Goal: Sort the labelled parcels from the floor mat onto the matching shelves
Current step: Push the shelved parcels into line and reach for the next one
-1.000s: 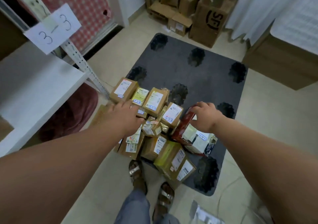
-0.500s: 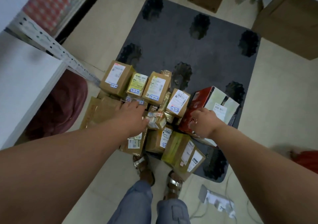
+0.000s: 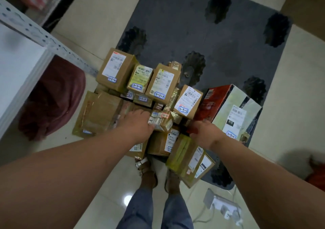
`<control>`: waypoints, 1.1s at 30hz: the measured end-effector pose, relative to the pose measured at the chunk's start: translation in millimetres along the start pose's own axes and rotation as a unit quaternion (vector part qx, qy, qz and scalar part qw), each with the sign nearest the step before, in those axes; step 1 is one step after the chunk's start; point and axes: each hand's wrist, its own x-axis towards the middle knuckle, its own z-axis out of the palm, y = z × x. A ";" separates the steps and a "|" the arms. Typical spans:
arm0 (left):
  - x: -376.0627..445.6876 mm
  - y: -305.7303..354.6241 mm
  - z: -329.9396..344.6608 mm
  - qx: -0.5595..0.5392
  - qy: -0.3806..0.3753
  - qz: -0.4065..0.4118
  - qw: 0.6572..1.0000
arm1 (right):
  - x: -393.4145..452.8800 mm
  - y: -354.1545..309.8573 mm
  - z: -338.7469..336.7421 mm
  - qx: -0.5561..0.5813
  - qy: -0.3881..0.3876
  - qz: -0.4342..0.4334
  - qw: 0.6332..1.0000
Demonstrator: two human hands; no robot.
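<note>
Parcels sit in a tight heap at the 6 o'clock edge of the floor mat (image 3: pixel 219 49), several spilling off it onto the tiles. Legible codes: 3-2-4 box (image 3: pixel 116 68) at 11 o'clock of the heap, 3-3-4 box (image 3: pixel 140 78) beside it, 3-2-3 box (image 3: pixel 162 83), 3-3-2 box (image 3: pixel 187 101), and a large red and white box (image 3: pixel 226 111) at 3 o'clock marked 3-3-1.

Left hand (image 3: pixel 136 125): reaches into the heap's centre, fingers lying over a flat taped parcel (image 3: pixel 98 113) at 9 o'clock and touching a small taped parcel (image 3: pixel 161 121) tagged 3-1-8. Fingertips hidden; grip cannot be told.

Right hand (image 3: pixel 202 132): back toward the camera, fingers curled down near the red box's lower corner. Whether it holds anything cannot be told.

Shelf (image 3: pixel 15 70) edge at 9 o'clock, well apart from the heap.

Risks, as judged:
- Boxes lean on one another; pulling one from the middle likely topples the 3-3-2 box or the small taped parcel.
- Some tags are partly covered or blurred; a misread code sends a parcel to the wrong shelf.
- A yellow-taped box (image 3: pixel 190 160) lies at the person's sandals (image 3: pixel 146 167); a step forward could kick or crush it.
- A power strip (image 3: pixel 223 206) and its cable at 5 o'clock are a trip hazard when turning with a load.
</note>
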 end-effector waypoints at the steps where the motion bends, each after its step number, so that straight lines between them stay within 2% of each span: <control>1: 3.9 0.1 4.4 -0.010 -0.003 -0.009 1.000 | 8.9 -1.5 3.8 0.002 -0.009 -0.004 1.000; 10: 59.5 -20.1 69.2 -0.085 -0.051 -0.093 0.991 | 84.3 -14.1 55.1 0.089 -0.053 -0.008 0.995; 18: 118.0 -29.2 112.4 -0.144 -0.060 -0.103 0.982 | 139.7 -14.2 97.1 0.211 -0.045 0.043 0.976; 21: 138.6 -28.1 118.6 -0.153 -0.045 -0.086 0.984 | 156.1 -15.2 108.4 0.295 -0.036 0.079 0.952; 25: 161.3 -25.7 125.7 -0.129 -0.045 -0.086 0.987 | 175.3 -20.4 117.2 0.414 -0.049 0.142 0.898; 30: 173.0 -16.6 127.3 -0.145 -0.054 -0.085 0.984 | 192.8 -29.5 127.2 0.452 -0.036 0.168 0.875; 33: 174.4 -21.8 129.2 -0.207 -0.036 -0.078 0.974 | 195.2 -31.9 127.7 0.470 -0.035 0.182 0.863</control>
